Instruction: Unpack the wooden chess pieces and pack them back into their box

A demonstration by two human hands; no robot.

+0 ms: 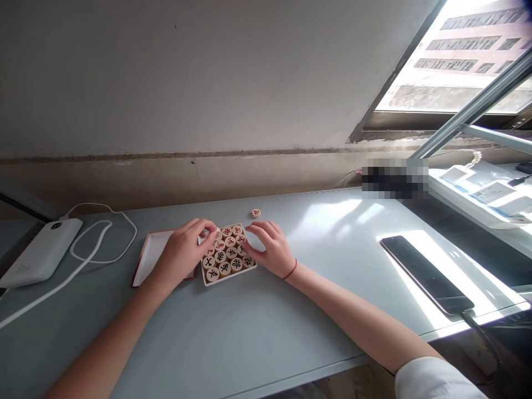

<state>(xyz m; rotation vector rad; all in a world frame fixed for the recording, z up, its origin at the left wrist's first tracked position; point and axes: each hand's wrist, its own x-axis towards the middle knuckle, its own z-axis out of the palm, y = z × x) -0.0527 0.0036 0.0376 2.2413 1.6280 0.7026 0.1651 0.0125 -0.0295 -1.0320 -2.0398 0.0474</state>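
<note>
A shallow white box [231, 277] on the desk holds rows of round wooden Chinese chess pieces [220, 256], some marked in red and others in black. At the box's back left corner, my left hand [183, 252] curls its thumb and forefinger around a piece, which its fingertips partly cover. My right hand [272, 248] is at the right side of the box, thumb and fingers apart, the thumb against the edge pieces. One red-marked piece [256, 213] lies on the desk behind the box. The reddish-rimmed box lid [153, 252] lies to the left, partly hidden by my left hand.
A white power bank [41, 252] with a looping white cable [100, 238] occupies the desk's left end. A phone [426, 274] with a dark cable lies at the right. A white shelf [477, 199] holding chargers stands beyond it, near the window.
</note>
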